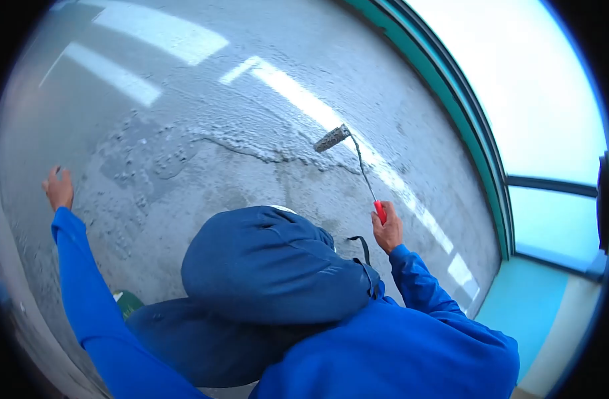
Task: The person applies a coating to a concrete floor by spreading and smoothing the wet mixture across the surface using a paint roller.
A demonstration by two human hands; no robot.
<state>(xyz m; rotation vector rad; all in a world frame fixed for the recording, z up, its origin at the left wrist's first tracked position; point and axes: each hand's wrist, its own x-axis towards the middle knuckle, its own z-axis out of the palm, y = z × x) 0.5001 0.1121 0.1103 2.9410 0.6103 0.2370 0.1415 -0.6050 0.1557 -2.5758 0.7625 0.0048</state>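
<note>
My right hand (388, 227) is closed round the red handle (381, 212) of a paint roller. The roller's thin bent metal rod runs up from the handle to a grey, coated roller head (332, 138), which is at the wet grey floor (251, 113) beside a ridge of thick wet coating. Out at the far left, my left hand (59, 189) is raised away from my body, its fingers partly curled and apart, with nothing visible in it.
A window (530, 93) with a green and dark frame runs along the right, above a light blue wall (524, 299). My bent knees in dark trousers fill the lower middle. A green shoe (128, 303) shows at lower left. Sunlight patches lie across the floor.
</note>
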